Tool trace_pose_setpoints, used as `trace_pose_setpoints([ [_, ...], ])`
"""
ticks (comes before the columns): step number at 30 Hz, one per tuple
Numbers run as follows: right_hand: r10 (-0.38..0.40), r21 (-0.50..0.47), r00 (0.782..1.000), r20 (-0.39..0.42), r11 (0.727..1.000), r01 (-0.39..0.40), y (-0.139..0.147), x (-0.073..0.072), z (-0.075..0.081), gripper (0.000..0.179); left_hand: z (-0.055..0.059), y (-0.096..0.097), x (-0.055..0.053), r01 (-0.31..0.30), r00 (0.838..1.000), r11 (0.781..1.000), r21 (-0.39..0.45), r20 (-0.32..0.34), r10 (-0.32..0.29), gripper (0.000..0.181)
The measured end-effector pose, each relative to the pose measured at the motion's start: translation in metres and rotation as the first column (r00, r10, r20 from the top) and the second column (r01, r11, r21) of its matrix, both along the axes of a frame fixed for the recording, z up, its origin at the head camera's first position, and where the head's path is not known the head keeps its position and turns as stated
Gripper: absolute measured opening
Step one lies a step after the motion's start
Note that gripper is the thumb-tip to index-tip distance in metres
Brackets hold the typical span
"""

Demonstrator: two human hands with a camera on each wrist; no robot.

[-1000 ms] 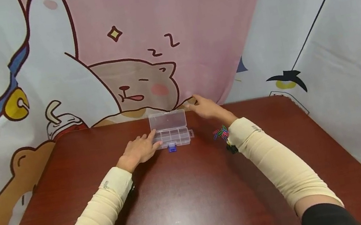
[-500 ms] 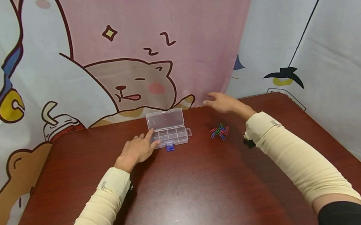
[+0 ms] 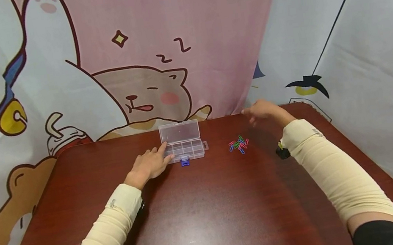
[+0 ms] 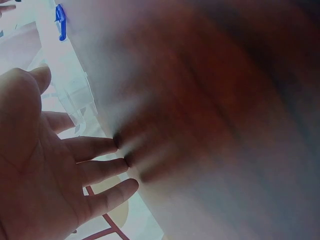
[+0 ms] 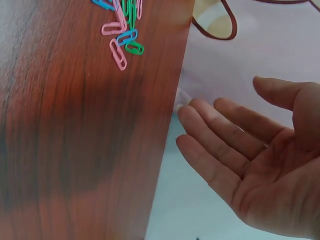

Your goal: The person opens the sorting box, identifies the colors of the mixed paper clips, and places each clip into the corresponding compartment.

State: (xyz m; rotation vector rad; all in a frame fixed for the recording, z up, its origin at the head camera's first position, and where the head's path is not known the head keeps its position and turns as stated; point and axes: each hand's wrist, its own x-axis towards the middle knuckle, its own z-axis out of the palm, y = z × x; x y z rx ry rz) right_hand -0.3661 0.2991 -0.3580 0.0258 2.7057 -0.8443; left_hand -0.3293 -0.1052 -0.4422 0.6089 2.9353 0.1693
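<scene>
One clear plastic box [image 3: 196,155] sits near the far edge of the tabletop [image 3: 196,221], about midway along, its single lid [image 3: 179,133] raised and its one blue clasp [image 3: 185,162] facing the near edge. I judge it light and stiff, smooth enough to skid, with the hinge its fragile part; the low end walls look the best hold. My left hand [image 3: 146,165] is at its left end, seemingly touching, fingers straight and spread.

Right of the box, also toward the far edge, lie the paper clips [image 3: 239,145]: at least three pink, two blue and two green, overlapping too much for me to count them all. They should be almost weightless, springy and slick, best pinched singly by a rounded end. My right hand [image 3: 265,110] hangs by the far edge beyond them, fingers apart and relaxed, holding nothing. Behind stands a printed cloth [image 3: 219,20].
</scene>
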Motion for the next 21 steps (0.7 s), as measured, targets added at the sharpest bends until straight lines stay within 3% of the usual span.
trace_pose_setpoints([
  [6,-0.075,-0.177,0.984,0.159,0.979,0.103,0.017,0.005,-0.002,0.049,0.001,0.001,0.000,0.003,1.000,1.000,-0.002,-0.001,-0.003,0.070],
  [11,-0.138,-0.302,0.941,0.309,0.924,0.235,0.029,0.013,-0.006,0.050,0.001,0.001,0.000,0.003,1.000,1.000,0.002,0.006,-0.003,0.070],
  [21,-0.138,-0.383,0.878,0.459,0.861,0.336,0.043,0.019,-0.034,0.046,0.002,0.001,0.001,-0.006,1.000,1.000,0.013,0.030,0.005,0.069],
])
